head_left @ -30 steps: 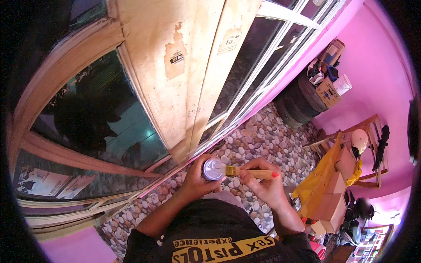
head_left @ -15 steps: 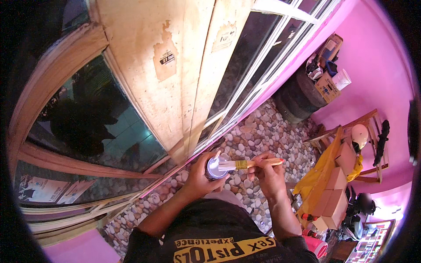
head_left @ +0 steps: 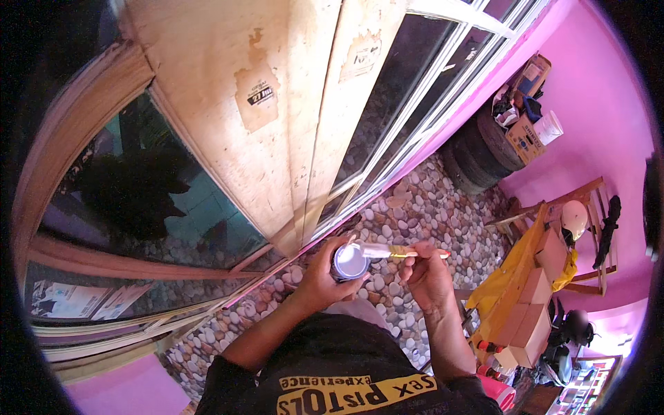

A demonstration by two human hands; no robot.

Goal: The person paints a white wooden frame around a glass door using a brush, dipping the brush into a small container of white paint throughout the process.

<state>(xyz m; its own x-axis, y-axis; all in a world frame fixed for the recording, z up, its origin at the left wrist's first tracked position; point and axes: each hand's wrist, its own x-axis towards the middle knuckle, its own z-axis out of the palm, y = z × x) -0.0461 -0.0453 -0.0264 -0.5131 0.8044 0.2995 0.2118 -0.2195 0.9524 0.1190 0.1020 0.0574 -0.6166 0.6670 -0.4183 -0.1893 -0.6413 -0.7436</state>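
Note:
My left hand (head_left: 321, 282) is closed around a small purple can (head_left: 350, 270) of white paint, held near my body below the pale wooden door panel (head_left: 283, 152). My right hand (head_left: 429, 283), just to the right, grips the handle of a paintbrush (head_left: 398, 251) with a light wooden handle, red tip and metal band. The brush lies nearly level, its white, paint-coated bristles at the can's far rim; whether they touch it I cannot tell for sure.
Glazed window frames (head_left: 422, 90) flank the door panels. Stacked tyres (head_left: 474, 155) carry boxes and a white bucket (head_left: 548, 128). At right a wooden rack (head_left: 588, 280) holds yellow cloth (head_left: 508, 270), cartons (head_left: 526, 325) and a pale helmet (head_left: 574, 220). Pebble-patterned floor (head_left: 449, 207) lies below.
The brush has risen out of the can's middle toward its far rim and rightward, now lying flatter. Both my hands have shifted slightly right, the left with the can a little higher.

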